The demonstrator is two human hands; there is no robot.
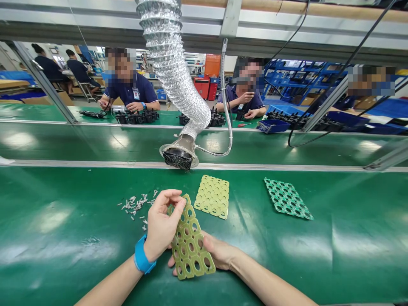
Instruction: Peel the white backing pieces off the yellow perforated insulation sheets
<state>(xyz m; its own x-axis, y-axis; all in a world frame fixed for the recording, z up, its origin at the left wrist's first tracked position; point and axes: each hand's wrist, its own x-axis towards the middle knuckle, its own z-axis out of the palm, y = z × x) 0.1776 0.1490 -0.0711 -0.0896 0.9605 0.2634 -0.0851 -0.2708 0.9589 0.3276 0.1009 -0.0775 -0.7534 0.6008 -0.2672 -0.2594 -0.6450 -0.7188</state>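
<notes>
Left hand: here it is, the left hand (162,225), closed at the upper left edge of a yellow panel (190,257), thumb on the front, fingers curled at the top; a blue wristband (144,257) sits below.
Right hand: and the right hand (219,251) has hold too, thumb on the right edge, palm behind, fingertips peeping out past the left side.
Yellow panel: up off the bench, tilted between both hands, its rows of round holes facing us.
Writing: a badge (136,93) hangs on the coworker (127,91) across the way, its print too small to read.
Bench: a shiny green bench (318,259); white pieces (135,206) scattered left of the hands, a flat panel (213,196) in yellow just beyond, a green panel (287,199) farther right.
Overhead: a silver hose (165,55) drops down, ending in a black fan (177,159) beyond the hands.
Far side: that coworker and a second worker (240,100) sit behind black parts (138,117), a blue bin (273,126) to the right.
Room: red cabinet (201,88) and blue shelves (296,80) at the back.
</notes>
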